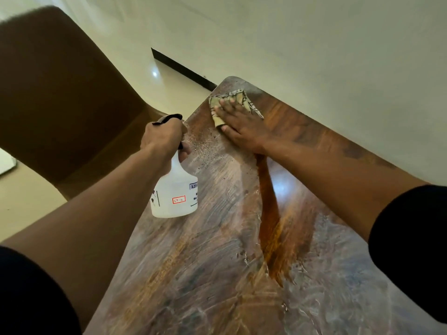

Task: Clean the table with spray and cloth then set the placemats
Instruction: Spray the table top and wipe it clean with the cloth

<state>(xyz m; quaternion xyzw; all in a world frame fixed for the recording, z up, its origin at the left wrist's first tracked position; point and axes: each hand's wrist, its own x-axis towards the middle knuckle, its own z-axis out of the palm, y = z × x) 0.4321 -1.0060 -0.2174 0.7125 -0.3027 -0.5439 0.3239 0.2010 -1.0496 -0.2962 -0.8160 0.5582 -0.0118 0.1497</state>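
Head view: wooden table (217, 274) is running from bottom centre up to a rounded far corner, its top showing whitish wet smears and streaks w/ one clean amber stripe down the middle, plus fine droplets near the far left edge. Pale wall is sitting just behind the table's right side; glossy light floor (169, 78) w/ dark skirting strip at the back. Brown chair (60, 93) is standing left of the table, close beside its edge. Right hand (238, 128) is lying flat, fingers straight, pressing a tan patterned cloth (229, 102) onto the table near the far corner; the hand is covering most of the cloth. Left hand (164, 139) is gripping the neck of a white spray bottle (175, 192), fingers curled round the black trigger head, bottle hanging over the table's left edge. Both arms in dark sleeves. Bottle label is showing "KISS..." cut off at the side and a small red-framed tag reading approx "SP-4"; other print too small to read.
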